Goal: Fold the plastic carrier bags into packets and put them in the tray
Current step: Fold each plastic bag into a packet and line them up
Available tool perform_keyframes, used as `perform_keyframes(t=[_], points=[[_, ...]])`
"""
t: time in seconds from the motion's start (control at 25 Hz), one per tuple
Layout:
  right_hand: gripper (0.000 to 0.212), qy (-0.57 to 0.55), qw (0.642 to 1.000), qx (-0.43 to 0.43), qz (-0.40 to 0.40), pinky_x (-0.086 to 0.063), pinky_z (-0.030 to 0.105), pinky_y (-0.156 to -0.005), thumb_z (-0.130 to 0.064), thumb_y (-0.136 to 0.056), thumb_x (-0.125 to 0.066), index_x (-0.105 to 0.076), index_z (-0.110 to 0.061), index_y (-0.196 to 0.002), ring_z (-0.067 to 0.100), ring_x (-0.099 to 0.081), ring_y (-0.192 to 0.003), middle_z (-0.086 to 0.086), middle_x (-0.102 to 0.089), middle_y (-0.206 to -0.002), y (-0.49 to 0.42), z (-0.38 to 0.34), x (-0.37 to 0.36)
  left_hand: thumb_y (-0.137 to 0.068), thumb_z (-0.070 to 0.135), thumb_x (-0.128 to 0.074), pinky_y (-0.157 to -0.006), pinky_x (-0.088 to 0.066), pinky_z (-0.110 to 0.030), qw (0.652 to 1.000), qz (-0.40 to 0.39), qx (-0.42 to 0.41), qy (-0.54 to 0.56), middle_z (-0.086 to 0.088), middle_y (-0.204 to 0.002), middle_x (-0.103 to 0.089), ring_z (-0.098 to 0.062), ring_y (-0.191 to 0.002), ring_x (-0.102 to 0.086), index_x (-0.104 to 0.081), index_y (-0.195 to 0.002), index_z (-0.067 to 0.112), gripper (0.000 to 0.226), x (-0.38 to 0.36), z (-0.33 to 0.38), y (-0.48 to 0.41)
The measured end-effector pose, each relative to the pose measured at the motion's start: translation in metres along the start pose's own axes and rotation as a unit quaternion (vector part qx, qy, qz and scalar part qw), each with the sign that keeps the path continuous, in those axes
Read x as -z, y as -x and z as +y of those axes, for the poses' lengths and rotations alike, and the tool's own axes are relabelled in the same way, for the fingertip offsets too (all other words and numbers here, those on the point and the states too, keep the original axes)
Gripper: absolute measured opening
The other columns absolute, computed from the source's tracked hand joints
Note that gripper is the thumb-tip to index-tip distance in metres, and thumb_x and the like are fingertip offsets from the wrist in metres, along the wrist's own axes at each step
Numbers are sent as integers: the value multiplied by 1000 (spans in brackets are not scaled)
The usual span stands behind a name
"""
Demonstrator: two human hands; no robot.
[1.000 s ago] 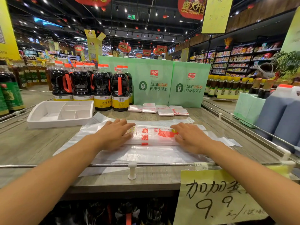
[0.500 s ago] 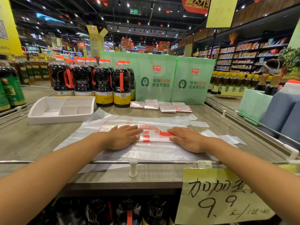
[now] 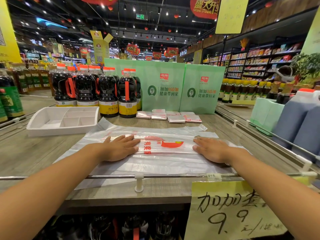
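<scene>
both hands, left (image 3: 119,148) and right (image 3: 212,148), press flat with straight fingers on the bag (image 3: 166,149); tray (image 3: 62,121) beyond the left hand.

A: Bag?
B: Carrier bag (image 3: 166,164), translucent white with red print. It's spread flat on the counter (image 3: 34,153), near middle, with a long band folded over its centre.
A: Packets?
B: Several folded packets (image 3: 176,118), small flat rectangles in a row behind the bag, apart from it.
A: Tray?
B: White divided tray (image 3: 43,129), upright, back left, just beside the bag's far-left corner.
</scene>
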State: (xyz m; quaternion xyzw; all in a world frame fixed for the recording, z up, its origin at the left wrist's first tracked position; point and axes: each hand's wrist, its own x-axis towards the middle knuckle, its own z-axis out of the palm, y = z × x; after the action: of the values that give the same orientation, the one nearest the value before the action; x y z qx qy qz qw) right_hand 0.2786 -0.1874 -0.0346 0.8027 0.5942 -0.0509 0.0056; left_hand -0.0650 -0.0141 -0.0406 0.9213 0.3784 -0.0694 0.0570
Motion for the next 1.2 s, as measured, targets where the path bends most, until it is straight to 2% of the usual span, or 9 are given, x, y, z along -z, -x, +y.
perform_keyframes(t=[0.16, 0.32, 0.4, 0.56, 0.64, 0.72, 0.76, 0.92, 1.2], points=[[62, 39, 997, -63, 24, 4, 59, -122, -64, -104, -16, -18, -39, -160, 23, -15, -156, -5, -21, -169, 5, 6, 2, -105, 61, -13, -121, 9, -62, 999, 13, 41, -10, 14, -170, 6, -19, -157, 7, -1, -159, 49, 56, 1, -3, 1], [62, 9, 994, -108, 16, 0, 57, -124, -60, -105, -18, -21, -33, -161, 26, -14, -156, 2, -20, -169, 8, 5, 3, -107, 57, -15, -122, 8, -61, 998, 25, 51, 8, 12, -170, 2, -19, -157, 5, -6, -159, 48, 54, 3, -7, 7], [63, 21, 996, -74, 40, -5, 53, -125, -60, -105, -21, -19, -32, -161, 26, -15, -156, 3, -19, -169, 8, -1, 3, -108, 55, -15, -123, 8, -58, 998, 43, 29, 26, 12, -170, 1, -17, -157, 5, -7, -159, 47, 53, 5, -2, 10], [61, -47, 994, 91, 38, -6, 37, -125, -52, -107, -34, -18, -31, -163, 18, -9, -157, -3, -11, -171, 14, -40, 3, -107, 56, -14, -124, 7, -54, 996, 63, -45, 43, 14, -170, 0, -14, -157, 4, -7, -160, 45, 55, 5, 24, 7], [58, -79, 986, 147, 23, -5, 31, -124, -50, -108, -35, -20, -33, -162, 14, -9, -156, -6, -12, -170, 14, -57, 1, -95, 70, -4, -124, 7, -53, 996, 37, -70, 29, 15, -170, 2, -14, -157, 6, -5, -159, 48, 68, 4, 36, 3], [58, -87, 984, 158, 6, -4, 28, -123, -48, -109, -33, -19, -32, -162, 12, -10, -156, -5, -12, -170, 9, -61, 0, -75, 81, 6, -124, 8, -54, 996, 19, -82, 26, 18, -169, 4, -14, -157, 7, -3, -158, 51, 89, 3, 39, 1], [58, -89, 985, 149, -8, -3, 28, -123, -49, -109, -32, -17, -31, -163, 12, -9, -156, -5, -11, -170, 7, -59, -1, -74, 82, 6, -124, 9, -54, 996, 13, -82, 25, 18, -169, 5, -14, -157, 7, -3, -157, 52, 89, 2, 37, -1], [60, -122, 985, 110, -53, 1, 35, -127, -53, -108, -24, -12, -30, -163, 12, 0, -157, -8, -3, -171, 7, -42, 3, -104, 61, -7, -123, 10, -56, 998, -9, -52, 22, 19, -168, 11, -14, -156, 12, 3, -158, 49, 57, 0, 28, -5], [72, 4, 995, 35, -90, 1, 51, -126, -64, -104, -17, 4, -30, -163, 26, 10, -157, -2, 14, -170, 0, -11, 4, -107, 58, -12, -123, 5, -59, 998, -55, 16, 5, 9, -169, 17, -22, -157, 12, 8, -161, 38, 61, 11, 16, 4]])
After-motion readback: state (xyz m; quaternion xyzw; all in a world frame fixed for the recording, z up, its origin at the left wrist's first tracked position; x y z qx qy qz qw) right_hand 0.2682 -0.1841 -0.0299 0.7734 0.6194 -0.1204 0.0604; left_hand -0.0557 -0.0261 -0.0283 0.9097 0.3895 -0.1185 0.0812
